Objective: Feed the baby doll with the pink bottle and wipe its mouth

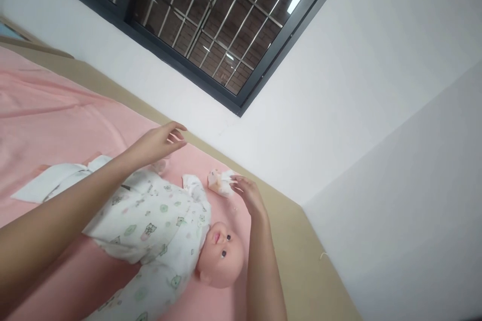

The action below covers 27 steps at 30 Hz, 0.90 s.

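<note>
A baby doll point(222, 256) lies on its back on a pink sheet point(124, 120), its head toward the lower right. It wears a white top point(161, 210) printed with green and grey animals, and white cloth covers its legs. My left hand point(171, 139) hovers above the far side of the doll, fingers apart and slightly curled, holding nothing. Beyond the doll's sleeve is a small crumpled white-and-peach cloth-like thing point(219, 183); its kind is unclear. My right hand point(246, 193) has its fingertips pinched at that thing's right edge.
A beige raised border point(289, 230) runs along the sheet's far and right sides, against a white wall point(301, 150). Above is a dark-framed window point(211, 15) with metal bars. A small pale string end point(324, 256) sticks out by the border at right.
</note>
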{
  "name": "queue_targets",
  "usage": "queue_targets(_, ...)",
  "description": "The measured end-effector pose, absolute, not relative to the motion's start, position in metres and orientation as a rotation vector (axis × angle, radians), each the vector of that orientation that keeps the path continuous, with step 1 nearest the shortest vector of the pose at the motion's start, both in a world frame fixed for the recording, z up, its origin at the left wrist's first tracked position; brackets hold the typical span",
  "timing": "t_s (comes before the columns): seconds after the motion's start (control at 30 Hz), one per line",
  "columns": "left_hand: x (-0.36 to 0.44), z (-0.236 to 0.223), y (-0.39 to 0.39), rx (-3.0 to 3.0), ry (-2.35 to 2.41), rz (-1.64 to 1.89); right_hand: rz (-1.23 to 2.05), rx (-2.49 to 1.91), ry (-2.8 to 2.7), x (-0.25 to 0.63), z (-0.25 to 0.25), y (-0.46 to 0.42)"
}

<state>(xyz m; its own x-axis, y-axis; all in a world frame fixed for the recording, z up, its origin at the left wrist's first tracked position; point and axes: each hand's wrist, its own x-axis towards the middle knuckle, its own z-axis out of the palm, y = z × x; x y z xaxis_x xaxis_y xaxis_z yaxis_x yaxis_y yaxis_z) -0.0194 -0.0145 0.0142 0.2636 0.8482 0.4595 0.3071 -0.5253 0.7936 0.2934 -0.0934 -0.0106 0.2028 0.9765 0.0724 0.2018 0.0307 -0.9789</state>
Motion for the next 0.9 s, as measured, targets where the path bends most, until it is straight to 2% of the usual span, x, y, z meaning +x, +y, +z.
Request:
queue_targets(0.2, -0.038, -0.015, 0.03, 1.936, 1.231, 1.158, 1.052, -1.381, -1.031, 0.305, -0.028, -0.055)
queue_targets(0.47, -0.036, -0.037, 0.052, 1.865, 1.345, 0.99, 1.12, -1.525, -1.043, 0.312, -0.048, -0.065)
queue_targets(0.6, -0.043, -0.041, 0.06, 1.885, 1.37, 0.948, 0.97, -1.601, -1.1, 0.327, -0.051, -0.077)
queue_targets(0.7, -0.046, -0.045, 0.064, 1.935, 1.372, 0.906, 0.736, -1.665, -1.137, 0.34, -0.057, -0.088)
queue_targets(0.9, -0.038, -0.057, 0.062, 2.06, 1.342, 0.73, 0.396, -1.789, -1.212, 0.351, -0.099, -0.118)
